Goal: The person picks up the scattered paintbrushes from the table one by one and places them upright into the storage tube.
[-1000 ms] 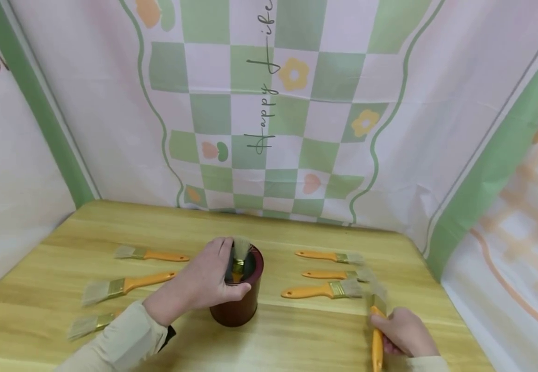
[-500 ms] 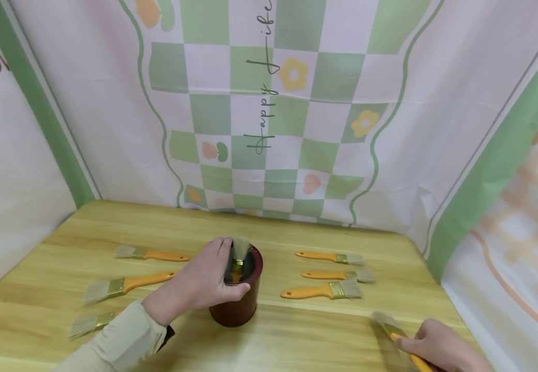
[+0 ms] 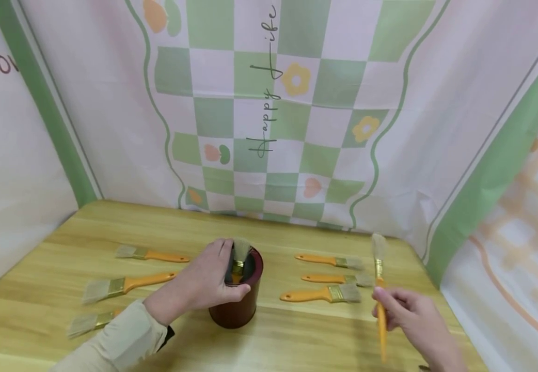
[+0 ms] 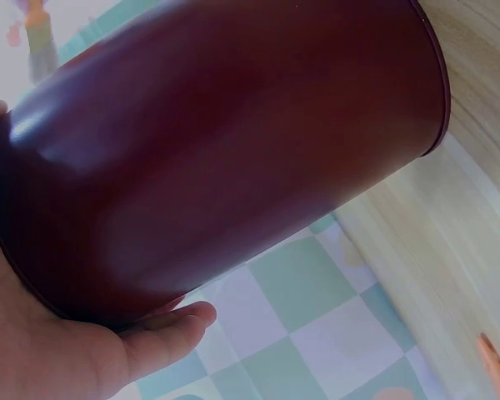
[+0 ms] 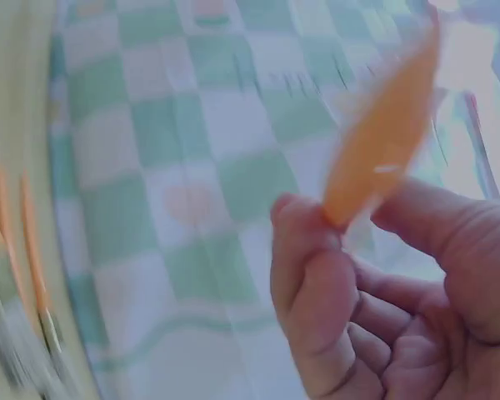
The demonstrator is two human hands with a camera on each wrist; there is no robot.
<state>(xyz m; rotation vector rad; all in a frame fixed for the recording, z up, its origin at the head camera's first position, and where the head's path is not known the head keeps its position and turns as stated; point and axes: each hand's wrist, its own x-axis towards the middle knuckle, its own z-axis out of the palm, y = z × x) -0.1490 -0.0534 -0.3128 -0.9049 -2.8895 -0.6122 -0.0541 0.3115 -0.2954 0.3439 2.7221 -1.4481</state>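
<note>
My left hand [image 3: 204, 279] grips the rim of a dark red cylindrical holder [image 3: 238, 310], thumb on the near side and fingers over the far side. Inside it stands a paintbrush [image 3: 240, 253], bristles up. The left wrist view shows the holder's smooth wall [image 4: 233, 158] with my palm at its rim. At the right, my right hand [image 3: 417, 315] pinches another paintbrush [image 3: 381, 315] by its orange handle between thumb and fingers. That brush is raised upright above the table, bristles up. Its handle [image 5: 383, 142] is blurred in the right wrist view.
Several paintbrushes lie on the wooden table [image 3: 297, 341]. To the right of the holder are a wide one [image 3: 306, 294] and two narrower ones. Left of it lie an upper brush [image 3: 157, 256], a middle brush [image 3: 139, 281] and a lower brush [image 3: 88, 323]. A checked cloth [image 3: 250, 119] hangs behind.
My right hand first moved right and down with the brush, then came back left and lifted it from a tilt to upright. The left hand and holder have stayed in place.
</note>
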